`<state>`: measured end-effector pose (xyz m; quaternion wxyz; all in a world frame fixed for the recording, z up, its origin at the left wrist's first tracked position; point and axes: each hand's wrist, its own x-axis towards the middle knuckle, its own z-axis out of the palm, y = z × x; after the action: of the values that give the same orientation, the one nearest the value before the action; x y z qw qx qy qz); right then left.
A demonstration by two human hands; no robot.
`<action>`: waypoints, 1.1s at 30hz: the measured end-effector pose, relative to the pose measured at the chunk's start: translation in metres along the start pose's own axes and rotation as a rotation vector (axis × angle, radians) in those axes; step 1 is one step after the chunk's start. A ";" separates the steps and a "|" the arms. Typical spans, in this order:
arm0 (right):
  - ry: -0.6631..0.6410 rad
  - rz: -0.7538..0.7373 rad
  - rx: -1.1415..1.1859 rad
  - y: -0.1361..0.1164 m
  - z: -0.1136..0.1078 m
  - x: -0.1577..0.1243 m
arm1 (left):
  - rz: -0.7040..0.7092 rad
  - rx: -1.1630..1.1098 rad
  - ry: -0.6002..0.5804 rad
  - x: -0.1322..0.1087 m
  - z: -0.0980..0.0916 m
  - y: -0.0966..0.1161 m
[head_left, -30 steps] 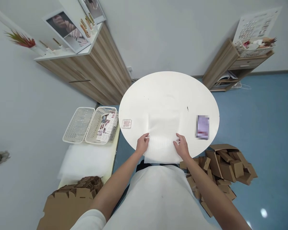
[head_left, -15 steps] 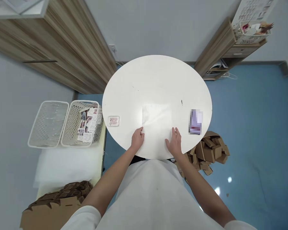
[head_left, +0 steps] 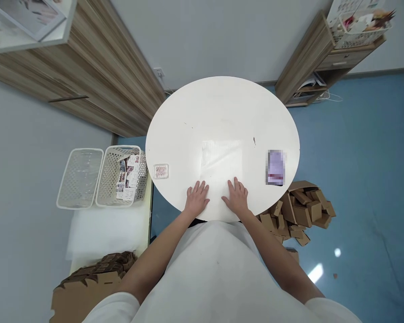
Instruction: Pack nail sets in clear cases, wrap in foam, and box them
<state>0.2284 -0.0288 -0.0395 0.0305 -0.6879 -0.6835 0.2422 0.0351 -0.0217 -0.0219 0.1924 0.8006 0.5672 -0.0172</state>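
Note:
On the round white table (head_left: 222, 103) lies a thin see-through plastic sheet or bag (head_left: 221, 159), spread flat in front of me. My left hand (head_left: 197, 198) rests palm down near its lower left corner, fingers spread. My right hand (head_left: 237, 196) lies likewise on the lower right side, its fingertips at the sheet's near edge. Neither hand grips anything. To the left, near the table edge, is a small clear case (head_left: 160, 171) with pinkish pieces inside. At the right lies a purple item (head_left: 275, 168), blurred out by pixels.
Left of the table stand a white perforated basket (head_left: 103, 188) holding printed cards and a clear-bottomed basket (head_left: 79, 179). Folded cardboard (head_left: 84, 296) is stacked at lower left. Small brown boxes (head_left: 303, 215) are heaped on the floor at right. Wooden cabinets (head_left: 121, 67) stand behind.
My left hand has gone from pinching at the sheet's left edge to lying flat with fingers spread. My right hand has shifted left, closer to the other hand. The view has moved slightly.

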 end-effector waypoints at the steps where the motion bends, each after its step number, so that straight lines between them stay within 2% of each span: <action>1: 0.005 -0.008 0.024 0.001 0.000 0.002 | -0.012 -0.021 -0.008 0.001 0.000 -0.001; 8: -0.005 -0.054 0.094 0.007 0.002 0.001 | -0.086 -0.097 -0.050 0.001 -0.002 0.000; 13: -0.005 -0.071 0.098 0.009 -0.001 -0.003 | -0.085 -0.103 -0.046 0.000 -0.002 0.000; 16: 0.054 -0.087 0.096 0.003 -0.004 -0.006 | -0.086 -0.115 -0.032 -0.002 -0.005 -0.005; 19: 0.110 -0.114 0.084 -0.016 -0.006 -0.006 | -0.104 -0.150 0.002 -0.008 -0.011 -0.017; 23: 0.061 -0.167 0.076 -0.061 -0.002 0.003 | -0.227 -0.226 0.064 -0.025 -0.018 -0.050; 28: -0.146 -0.197 0.118 -0.129 0.017 0.026 | -0.506 -0.416 0.167 -0.047 -0.028 -0.114; 33: -0.328 -0.151 0.262 -0.189 0.028 0.056 | -0.530 -0.707 0.266 -0.041 -0.040 -0.172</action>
<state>0.0403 0.0286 -0.0100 0.0262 -0.5763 -0.6915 0.4347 -0.1442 0.0025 -0.0244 0.3682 0.5085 0.7430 0.2319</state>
